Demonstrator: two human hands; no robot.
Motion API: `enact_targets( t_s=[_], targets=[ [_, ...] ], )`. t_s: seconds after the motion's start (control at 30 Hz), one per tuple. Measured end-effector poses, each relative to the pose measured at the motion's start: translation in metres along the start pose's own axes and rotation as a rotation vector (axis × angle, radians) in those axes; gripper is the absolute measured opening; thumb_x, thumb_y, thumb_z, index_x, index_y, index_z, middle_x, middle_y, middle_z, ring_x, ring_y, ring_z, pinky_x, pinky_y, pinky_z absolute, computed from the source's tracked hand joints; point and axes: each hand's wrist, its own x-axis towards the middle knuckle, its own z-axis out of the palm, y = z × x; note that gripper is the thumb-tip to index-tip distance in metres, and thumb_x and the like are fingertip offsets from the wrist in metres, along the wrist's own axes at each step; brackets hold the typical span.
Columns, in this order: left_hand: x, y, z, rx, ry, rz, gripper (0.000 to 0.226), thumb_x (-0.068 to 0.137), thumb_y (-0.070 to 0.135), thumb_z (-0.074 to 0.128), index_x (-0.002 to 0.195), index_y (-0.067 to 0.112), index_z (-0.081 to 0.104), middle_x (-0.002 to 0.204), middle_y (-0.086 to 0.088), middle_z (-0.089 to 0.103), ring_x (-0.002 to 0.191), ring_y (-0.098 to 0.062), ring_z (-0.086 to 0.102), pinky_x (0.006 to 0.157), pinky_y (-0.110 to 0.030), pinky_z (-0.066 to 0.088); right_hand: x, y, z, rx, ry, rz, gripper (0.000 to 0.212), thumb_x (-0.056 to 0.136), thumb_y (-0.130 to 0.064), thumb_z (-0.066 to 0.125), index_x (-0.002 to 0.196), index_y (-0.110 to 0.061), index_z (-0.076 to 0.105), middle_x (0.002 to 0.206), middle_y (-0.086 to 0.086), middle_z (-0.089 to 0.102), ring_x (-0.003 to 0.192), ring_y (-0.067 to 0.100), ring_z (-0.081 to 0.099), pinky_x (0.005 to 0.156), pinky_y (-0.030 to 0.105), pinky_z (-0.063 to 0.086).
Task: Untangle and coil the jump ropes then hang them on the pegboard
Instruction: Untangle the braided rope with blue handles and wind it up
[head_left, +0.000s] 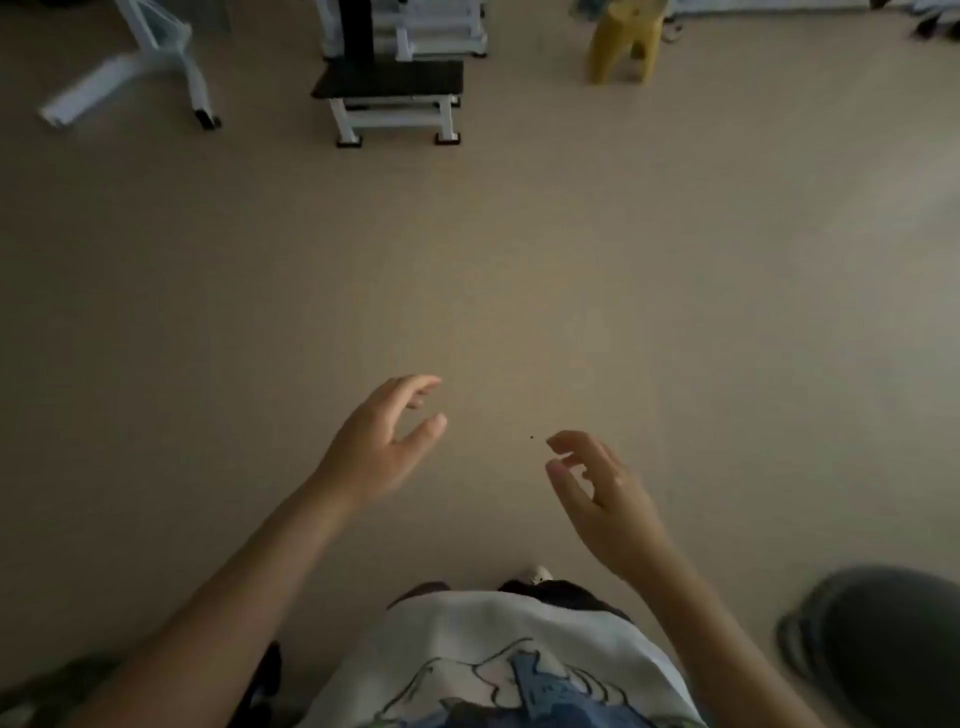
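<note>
Your left hand (382, 441) and right hand (597, 493) reach forward over the floor (519, 260), fingers loosely spread, both holding nothing.

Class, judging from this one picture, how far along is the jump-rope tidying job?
Done: nothing shows as finished; no rope or pegboard is in view. In hand: nothing; the left hand and right hand hover open over bare floor. Left: seemingly untangling, coiling and hanging.

We see a beige floor (519, 260) carrying a black-topped white-framed stand (389, 98), a yellow stool (623, 44), a white frame leg (130, 78) on casters, and a dark round object (878, 644).
</note>
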Motion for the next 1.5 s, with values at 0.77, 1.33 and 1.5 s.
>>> enact_targets(
  t_s=[0.77,1.33,1.5],
  targets=[
    [0.411,-0.026,0.004,-0.305,-0.112,-0.377,0.019,0.096,0.032,0.063,0.115,0.031,0.063,0.104,0.012,0.066,0.093,0.008,0.059,0.072,-0.003,0.041,0.447,0.026,-0.150,0.046,-0.078,0.127,0.022,0.098,-0.037,0.049,0.116,-0.029,0.058,0.107,-0.024,0.057,0.096,-0.010,0.055,0.075,0.009,0.046],
    [0.980,0.122,0.020,-0.213,-0.240,-0.172,0.018,0.092,0.036,0.060,0.107,0.046,0.060,0.103,0.013,0.068,0.090,-0.003,0.064,0.075,-0.009,0.045,0.847,0.190,-0.394,0.179,0.057,0.370,0.013,0.099,-0.030,0.053,0.100,-0.042,0.054,0.106,-0.013,0.064,0.089,-0.010,0.058,0.069,0.004,0.043],
    [1.116,0.134,0.020,-0.205,-0.216,-0.201,0.023,0.099,0.019,0.061,0.113,0.037,0.062,0.103,0.015,0.066,0.092,0.003,0.062,0.074,-0.005,0.043,1.009,0.202,-0.466,0.124,0.038,0.283,0.016,0.098,-0.030,0.054,0.111,-0.026,0.061,0.105,-0.012,0.063,0.091,-0.008,0.057,0.071,0.005,0.042]
  ],
)
